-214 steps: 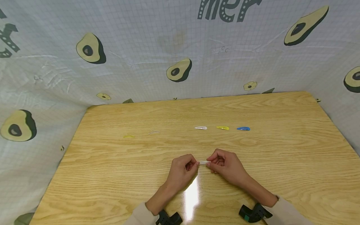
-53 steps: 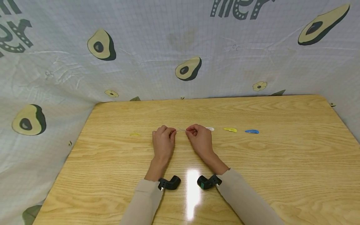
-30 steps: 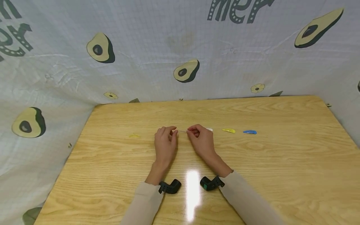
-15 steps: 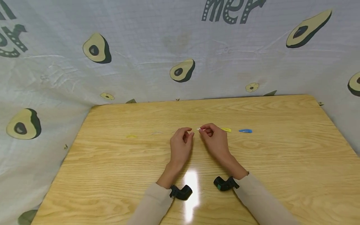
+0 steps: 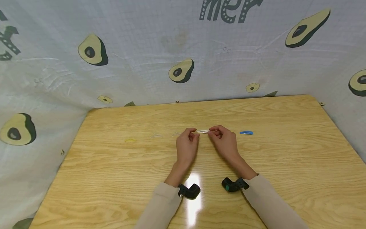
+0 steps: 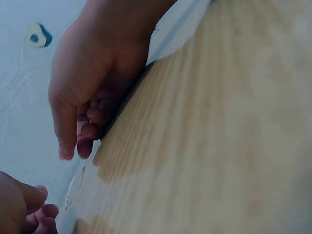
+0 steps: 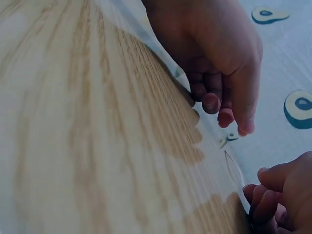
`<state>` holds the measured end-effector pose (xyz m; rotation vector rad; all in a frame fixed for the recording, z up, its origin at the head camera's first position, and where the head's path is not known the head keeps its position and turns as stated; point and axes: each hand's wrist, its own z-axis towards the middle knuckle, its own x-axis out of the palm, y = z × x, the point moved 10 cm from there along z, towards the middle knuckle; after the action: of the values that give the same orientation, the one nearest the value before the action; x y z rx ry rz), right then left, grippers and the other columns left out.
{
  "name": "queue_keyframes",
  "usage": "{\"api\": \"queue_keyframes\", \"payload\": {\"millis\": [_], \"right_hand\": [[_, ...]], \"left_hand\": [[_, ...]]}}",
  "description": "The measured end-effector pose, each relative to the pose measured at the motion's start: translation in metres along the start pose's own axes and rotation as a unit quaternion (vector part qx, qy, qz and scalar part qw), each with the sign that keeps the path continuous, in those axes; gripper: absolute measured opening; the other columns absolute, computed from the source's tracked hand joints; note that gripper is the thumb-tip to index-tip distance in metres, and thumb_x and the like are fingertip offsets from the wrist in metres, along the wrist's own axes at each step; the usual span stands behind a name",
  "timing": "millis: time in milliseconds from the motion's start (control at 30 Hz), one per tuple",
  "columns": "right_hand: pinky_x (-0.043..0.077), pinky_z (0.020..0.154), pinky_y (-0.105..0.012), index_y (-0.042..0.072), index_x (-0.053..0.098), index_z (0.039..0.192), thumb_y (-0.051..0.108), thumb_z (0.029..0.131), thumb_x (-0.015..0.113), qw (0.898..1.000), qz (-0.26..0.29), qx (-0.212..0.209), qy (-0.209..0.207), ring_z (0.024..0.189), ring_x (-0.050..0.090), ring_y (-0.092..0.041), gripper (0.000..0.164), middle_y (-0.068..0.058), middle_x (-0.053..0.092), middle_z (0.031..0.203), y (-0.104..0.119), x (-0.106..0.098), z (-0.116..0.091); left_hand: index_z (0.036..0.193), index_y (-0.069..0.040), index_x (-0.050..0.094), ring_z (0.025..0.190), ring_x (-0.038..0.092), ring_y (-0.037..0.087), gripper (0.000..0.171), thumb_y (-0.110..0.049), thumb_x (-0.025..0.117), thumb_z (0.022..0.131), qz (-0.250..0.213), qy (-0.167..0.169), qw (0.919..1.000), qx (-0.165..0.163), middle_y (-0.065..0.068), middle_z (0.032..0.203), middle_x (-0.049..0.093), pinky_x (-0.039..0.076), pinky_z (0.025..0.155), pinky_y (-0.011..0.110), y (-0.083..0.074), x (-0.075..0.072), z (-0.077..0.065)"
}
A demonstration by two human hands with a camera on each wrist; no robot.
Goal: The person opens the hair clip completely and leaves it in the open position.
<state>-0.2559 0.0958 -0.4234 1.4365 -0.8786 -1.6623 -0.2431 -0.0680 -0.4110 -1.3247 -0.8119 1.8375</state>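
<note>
Head view showed a white snap hair clip (image 5: 202, 131), slim and glossy, lying on the wooden table (image 5: 85, 178), toward its far side. Its long axis ran left to right, with one end toward each hand. At its left end was the left hand (image 5: 187, 146), thumb and forefinger apart; the right hand (image 5: 225, 141) overlapped its right end. A blue snap hair clip (image 5: 246, 132) lay to the right, and a slender yellow piece (image 5: 130, 140) well to the left.

Left wrist view showed the white clip as a thin, pale, pointed loop, slanting between the hands; the left fingertips were parted, just short of it.

Right wrist view showed the right thumb and fingers spread apart, close by the clip's tip, gripping nothing.
</note>
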Motion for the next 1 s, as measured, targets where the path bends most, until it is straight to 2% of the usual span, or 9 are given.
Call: {"api": "queue_keyframes", "payload": {"millis": [100,333,433,633,1000], "right_hand": [[0.046,0.06,-0.025,0.005,0.071,0.1,0.019,0.089,0.07,1.0,-0.004,-0.002,0.0,0.066,0.061,-0.015,0.018,-0.004,0.068,0.078,-0.003,0.001,0.002],[0.044,0.056,-0.026,0.006,0.072,0.101,0.017,0.088,0.07,1.0,-0.016,-0.004,0.008,0.061,0.058,-0.014,0.017,-0.003,0.066,0.072,-0.001,0.001,0.005],[0.044,0.055,-0.027,0.006,0.072,0.101,0.017,0.088,0.07,1.0,-0.021,-0.004,0.011,0.059,0.056,-0.014,0.017,-0.002,0.065,0.071,-0.001,0.001,0.007],[0.04,0.053,-0.029,0.008,0.072,0.102,0.018,0.088,0.07,0.999,-0.029,-0.01,0.022,0.054,0.05,-0.016,0.017,-0.001,0.061,0.066,0.0,0.004,0.008],[0.038,0.052,-0.031,0.007,0.072,0.1,0.016,0.088,0.07,0.998,-0.055,-0.02,0.032,0.051,0.046,-0.016,0.016,0.0,0.057,0.063,-0.001,0.009,0.01]], "left_hand": [[0.099,0.002,0.069,0.058,0.051,0.012,0.016,-0.007,0.07,0.087,0.02,-0.009,0.9997,-0.005,0.004,0.07,0.06,0.042,0.053,0.024,0.005,-0.002,0.005],[0.1,-0.002,0.072,0.054,0.051,0.01,0.018,-0.015,0.071,0.087,0.085,0.009,0.9964,0.002,-0.001,0.068,0.061,0.045,0.055,0.03,0.005,0.001,0.01],[0.099,-0.004,0.073,0.055,0.051,0.009,0.017,-0.015,0.071,0.087,0.102,0.012,0.9947,-0.004,-0.002,0.067,0.061,0.045,0.056,0.031,0.006,0.001,0.011],[0.099,-0.005,0.073,0.054,0.047,0.009,0.015,-0.009,0.068,0.086,0.098,0.026,0.9945,-0.027,-0.003,0.064,0.055,0.041,0.051,0.028,0.01,0.003,0.011],[0.097,-0.007,0.074,0.052,0.044,0.008,0.013,-0.009,0.066,0.088,0.101,0.038,0.9936,-0.034,-0.004,0.063,0.053,0.035,0.047,0.024,0.013,0.007,0.01]]}}
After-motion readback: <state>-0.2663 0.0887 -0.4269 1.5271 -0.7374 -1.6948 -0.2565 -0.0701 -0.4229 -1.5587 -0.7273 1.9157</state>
